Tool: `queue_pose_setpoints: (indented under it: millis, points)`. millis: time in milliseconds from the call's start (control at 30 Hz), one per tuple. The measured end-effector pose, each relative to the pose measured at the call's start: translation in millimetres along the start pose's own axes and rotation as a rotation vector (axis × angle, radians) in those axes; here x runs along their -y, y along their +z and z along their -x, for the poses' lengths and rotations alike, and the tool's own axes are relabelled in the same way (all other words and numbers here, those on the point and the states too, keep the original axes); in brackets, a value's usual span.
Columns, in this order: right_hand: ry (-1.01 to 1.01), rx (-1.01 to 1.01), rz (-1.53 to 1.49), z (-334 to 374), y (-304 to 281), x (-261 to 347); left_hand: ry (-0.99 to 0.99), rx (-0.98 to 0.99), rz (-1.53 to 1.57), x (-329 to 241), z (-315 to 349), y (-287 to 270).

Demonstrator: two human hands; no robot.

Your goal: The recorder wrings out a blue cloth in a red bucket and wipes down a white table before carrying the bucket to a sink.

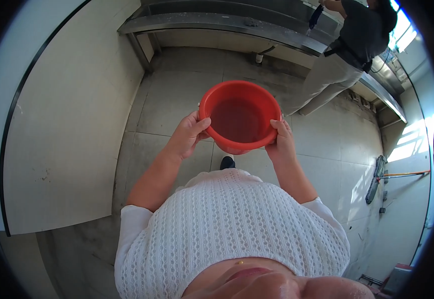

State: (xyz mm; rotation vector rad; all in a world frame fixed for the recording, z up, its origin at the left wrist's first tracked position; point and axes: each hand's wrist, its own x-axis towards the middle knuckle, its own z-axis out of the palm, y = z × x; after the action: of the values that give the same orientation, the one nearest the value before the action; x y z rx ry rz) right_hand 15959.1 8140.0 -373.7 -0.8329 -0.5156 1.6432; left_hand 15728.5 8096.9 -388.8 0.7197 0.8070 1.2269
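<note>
A red plastic bucket (239, 144) is held out in front of me at about waist height, its mouth facing up. Dark, murky liquid (238, 119) seems to lie in it; how deep, I cannot tell. My left hand (188, 132) grips the left side of the rim, thumb over the edge. On the opposite side my right hand (282, 138) holds the rim the same way. The fingers of both hands are partly hidden behind the bucket's wall.
A long metal trough sink (192, 21) runs along the far wall. Another person (359, 37) stands at its right, holding a dark cloth (316, 17). A pale partition (67, 124) rises on my left. A mop (375, 180) leans by the right wall. Grey tiles (177, 65) cover the floor.
</note>
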Motion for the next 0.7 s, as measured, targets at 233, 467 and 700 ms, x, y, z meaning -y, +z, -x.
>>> queue_pose_setpoints:
  millis: [233,467,700]
  points:
    - [0.039,-0.05,0.065,-136.4,34.9,16.2,0.12,-0.198,-0.428,-23.1,-85.6,-81.4]
    - [-0.087,-0.009,0.115,-257.3,67.2,43.8,-0.327,-1.02,-0.265,102.8,-50.3,-264.0]
    - [-0.113,-0.111,0.095,-405.4,122.8,31.1,-0.866,-0.312,-1.485,338.3,94.9,-491.7]
